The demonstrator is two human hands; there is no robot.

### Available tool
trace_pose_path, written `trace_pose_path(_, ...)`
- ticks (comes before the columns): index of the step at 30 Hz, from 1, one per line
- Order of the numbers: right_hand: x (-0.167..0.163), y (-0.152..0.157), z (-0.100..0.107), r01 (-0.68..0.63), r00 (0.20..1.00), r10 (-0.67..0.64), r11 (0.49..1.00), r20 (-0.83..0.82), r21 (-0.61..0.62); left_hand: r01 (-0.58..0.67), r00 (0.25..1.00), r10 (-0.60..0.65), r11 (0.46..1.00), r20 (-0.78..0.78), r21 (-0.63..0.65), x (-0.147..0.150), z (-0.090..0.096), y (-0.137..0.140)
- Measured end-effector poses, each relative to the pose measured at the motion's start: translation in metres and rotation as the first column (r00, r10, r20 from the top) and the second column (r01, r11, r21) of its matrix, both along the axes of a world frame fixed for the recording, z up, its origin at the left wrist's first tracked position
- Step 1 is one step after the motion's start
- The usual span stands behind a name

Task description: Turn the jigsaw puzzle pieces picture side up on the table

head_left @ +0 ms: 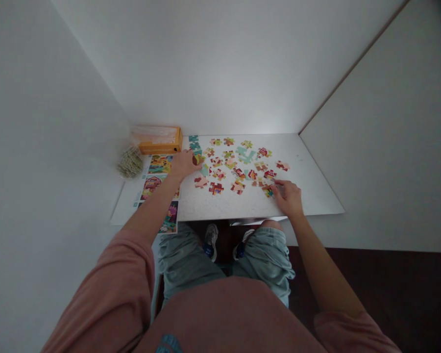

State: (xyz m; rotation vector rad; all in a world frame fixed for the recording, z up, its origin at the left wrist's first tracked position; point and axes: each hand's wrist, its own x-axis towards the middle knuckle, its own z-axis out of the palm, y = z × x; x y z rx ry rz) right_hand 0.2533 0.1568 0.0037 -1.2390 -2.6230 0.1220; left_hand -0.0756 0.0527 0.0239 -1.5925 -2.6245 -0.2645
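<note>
My left hand (pixel 183 165) is closed at the left side of the spread pieces, its thumb and fingers on a green and brown jigsaw puzzle piece (pixel 197 160). Just behind it, a column of teal puzzle pieces (pixel 193 140) runs toward the wall. My right hand (pixel 288 197) rests at the right front of the spread, fingers curled and pinching at the edge of a multicoloured puzzle piece (pixel 267 190). Part of that grip is hidden by the fingers. Several loose pieces lie between the hands, among them a red barn piece (pixel 269 174) and larger pale teal pieces (pixel 246 155).
Printed picture sheets (pixel 152 187) lie on the left, partly under my left forearm. An orange box (pixel 161 140) stands against the wall beside a bundle of dried plant stuff (pixel 131 162). The white table (pixel 220 208) is bounded by walls behind and at the sides.
</note>
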Motion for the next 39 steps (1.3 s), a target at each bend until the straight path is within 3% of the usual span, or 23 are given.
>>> trace_pose_path(6, 0.000, -0.013, 0.006, -0.024, 1.000, 0.025, 0.999, -0.013, 0.026, -0.019, 1.000, 0.019, 1.000, 0.004, 0.006, 0.024, 0.008, -0.064)
trace_pose_path(10, -0.016, -0.035, 0.017, -0.191, 0.980, 0.190, 0.981, 0.064, 0.026, -0.085, 0.996, 0.085, 0.996, -0.005, -0.040, 0.052, 0.005, -0.104)
trace_pose_path(14, -0.041, -0.059, 0.017, -0.329, 0.940, 0.322, 0.943, 0.113, 0.053, -0.117, 0.992, 0.120, 0.991, 0.041, -0.072, 0.073, 0.003, -0.114)
trace_pose_path(21, -0.049, -0.057, 0.013, -0.318, 0.941, 0.307, 0.946, 0.140, 0.065, 0.045, 0.997, -0.044, 0.999, 0.064, -0.010, 0.111, 0.003, -0.097)
trace_pose_path(26, -0.034, -0.034, 0.010, -0.206, 0.972, 0.197, 0.976, 0.129, 0.065, 0.153, 0.980, -0.150, 0.988, 0.132, -0.011, 0.133, -0.006, -0.083)
trace_pose_path(29, -0.028, -0.017, 0.002, -0.211, 0.969, 0.201, 0.975, 0.143, 0.065, 0.141, 0.982, -0.138, 0.990, 0.129, -0.011, 0.121, -0.007, -0.065)
trace_pose_path(35, -0.029, 0.000, -0.003, -0.191, 0.975, 0.184, 0.980, 0.121, 0.051, 0.051, 0.991, -0.056, 0.998, 0.125, 0.048, 0.065, -0.011, -0.013)
trace_pose_path(39, -0.030, -0.001, -0.001, -0.195, 0.977, 0.191, 0.980, 0.093, 0.043, 0.102, 0.986, -0.104, 0.995, 0.129, 0.020, 0.065, -0.019, -0.001)
